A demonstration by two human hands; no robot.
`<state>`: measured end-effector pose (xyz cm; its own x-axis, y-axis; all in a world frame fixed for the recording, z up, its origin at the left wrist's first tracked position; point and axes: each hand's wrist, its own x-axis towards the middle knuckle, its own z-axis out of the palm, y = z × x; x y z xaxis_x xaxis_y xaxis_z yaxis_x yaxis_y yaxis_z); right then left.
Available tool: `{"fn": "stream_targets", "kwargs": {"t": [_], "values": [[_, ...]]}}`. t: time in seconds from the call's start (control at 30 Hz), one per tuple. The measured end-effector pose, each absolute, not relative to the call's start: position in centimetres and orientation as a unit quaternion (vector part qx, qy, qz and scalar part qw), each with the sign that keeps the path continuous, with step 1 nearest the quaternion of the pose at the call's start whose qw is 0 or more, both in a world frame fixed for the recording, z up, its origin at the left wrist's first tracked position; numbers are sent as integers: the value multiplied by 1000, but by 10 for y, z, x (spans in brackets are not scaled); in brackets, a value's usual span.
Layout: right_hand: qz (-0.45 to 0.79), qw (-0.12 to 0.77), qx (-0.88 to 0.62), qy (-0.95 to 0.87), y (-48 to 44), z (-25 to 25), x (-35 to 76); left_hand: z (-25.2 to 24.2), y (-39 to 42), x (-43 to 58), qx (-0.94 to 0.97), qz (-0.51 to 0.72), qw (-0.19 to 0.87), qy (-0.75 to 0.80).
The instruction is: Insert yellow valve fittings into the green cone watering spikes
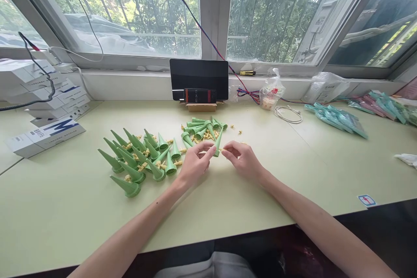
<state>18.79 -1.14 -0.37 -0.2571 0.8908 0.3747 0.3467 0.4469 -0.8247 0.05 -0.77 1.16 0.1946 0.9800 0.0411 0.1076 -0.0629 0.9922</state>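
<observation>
My left hand (194, 164) pinches a green plastic cone (218, 143) by its wide end, its tip pointing up and away. My right hand (241, 159) is closed in a pinch right beside the cone's wide end, on a small yellow piece (223, 150). To the left lies a group of green cones with yellow pieces fitted (140, 160). Behind my hands sits a pile of loose green cones (202, 129) mixed with small yellow parts (208, 137).
A dark tablet (198, 79) stands on a wooden stand with a phone (200, 95) in front. White boxes (45, 95) are stacked at the left. A plastic bag (271, 92), a white cable (288, 114) and teal packets (337, 118) lie at the right.
</observation>
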Motion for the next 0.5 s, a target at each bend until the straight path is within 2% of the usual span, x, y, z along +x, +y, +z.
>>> {"fn": "stream_targets", "kwargs": {"t": [0.5], "values": [[290,436,-416,-744,-10,-11,190,3,-6,-4,636,426,464,446]]}}
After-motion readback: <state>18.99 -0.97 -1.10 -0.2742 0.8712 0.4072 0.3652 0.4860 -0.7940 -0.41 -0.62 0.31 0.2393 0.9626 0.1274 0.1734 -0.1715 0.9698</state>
